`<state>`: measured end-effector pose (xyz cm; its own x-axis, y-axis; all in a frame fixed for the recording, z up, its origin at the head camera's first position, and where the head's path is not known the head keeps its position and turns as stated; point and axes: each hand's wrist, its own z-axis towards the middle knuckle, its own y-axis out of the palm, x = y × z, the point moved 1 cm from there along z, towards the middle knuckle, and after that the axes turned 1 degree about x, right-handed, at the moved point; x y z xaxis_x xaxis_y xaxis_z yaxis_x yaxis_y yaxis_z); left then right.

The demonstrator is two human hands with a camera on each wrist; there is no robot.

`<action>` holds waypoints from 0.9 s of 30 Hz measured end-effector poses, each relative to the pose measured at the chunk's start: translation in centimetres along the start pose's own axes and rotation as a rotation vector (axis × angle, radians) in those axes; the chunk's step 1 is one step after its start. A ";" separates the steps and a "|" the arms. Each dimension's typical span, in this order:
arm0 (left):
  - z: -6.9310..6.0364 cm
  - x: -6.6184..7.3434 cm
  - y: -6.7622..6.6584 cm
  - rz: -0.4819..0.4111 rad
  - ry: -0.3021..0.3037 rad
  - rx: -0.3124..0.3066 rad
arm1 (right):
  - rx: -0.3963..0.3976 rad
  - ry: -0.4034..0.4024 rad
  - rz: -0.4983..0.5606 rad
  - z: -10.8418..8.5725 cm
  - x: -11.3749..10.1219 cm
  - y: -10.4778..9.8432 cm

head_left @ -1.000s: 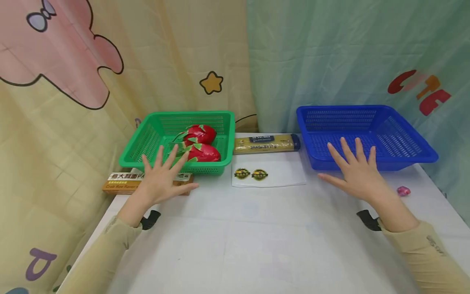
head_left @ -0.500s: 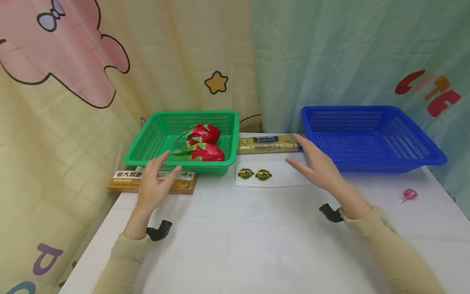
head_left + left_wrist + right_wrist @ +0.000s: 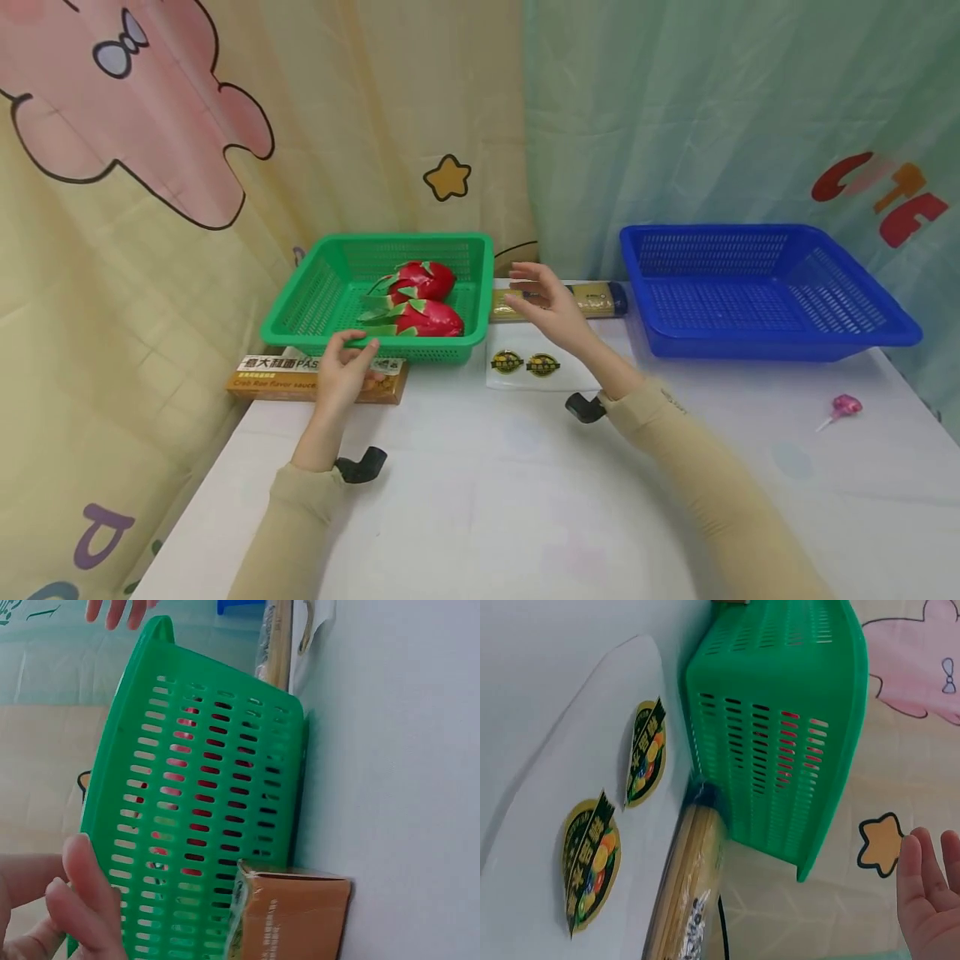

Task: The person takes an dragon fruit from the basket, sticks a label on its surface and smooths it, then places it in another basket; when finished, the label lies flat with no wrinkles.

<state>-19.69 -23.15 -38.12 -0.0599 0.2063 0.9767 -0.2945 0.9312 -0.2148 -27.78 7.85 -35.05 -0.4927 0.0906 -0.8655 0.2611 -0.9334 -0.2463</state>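
A green plastic basket [image 3: 375, 346] stands at the back left of the table, holding two red dragon fruits [image 3: 429, 320] with green leafy tips. At its near rim is my left hand [image 3: 345, 371], fingers loosely bent. In the left wrist view these fingers [image 3: 86, 881] overlap the basket's rim; whether they touch it is unclear. My right hand [image 3: 551, 308] hovers right of the basket, above a spaghetti pack [image 3: 600, 300], its fingers bent and apart from the rim. The right wrist view shows this hand [image 3: 930, 900] holding nothing.
A blue basket [image 3: 750, 346] stands at the back right. A pasta box [image 3: 277, 385] lies before the green basket. A white packet with two round stickers [image 3: 543, 364] lies mid-table. A pink lollipop [image 3: 846, 406] is at the right. Curtains hang behind.
My right hand has moved left, from before the blue basket to beside the green one. My left hand has shifted right to the green basket's near rim, and its spread fingers have bent.
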 end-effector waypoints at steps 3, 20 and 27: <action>0.2 -0.5 0.5 -0.085 -0.008 0.035 | -0.024 0.013 0.016 1.3 0.5 1.6; 0.4 -0.5 0.7 -0.204 -0.013 0.071 | -0.225 0.091 -0.100 7.3 2.0 7.5; 0.3 -0.7 0.9 -0.200 -0.030 0.066 | -0.378 0.091 -0.254 8.3 2.5 8.5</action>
<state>-20.17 -22.53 -39.00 -0.0220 0.0090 0.9997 -0.3656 0.9306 -0.0164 -33.64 -2.76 -35.72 -0.5101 0.3456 -0.7877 0.4342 -0.6870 -0.5826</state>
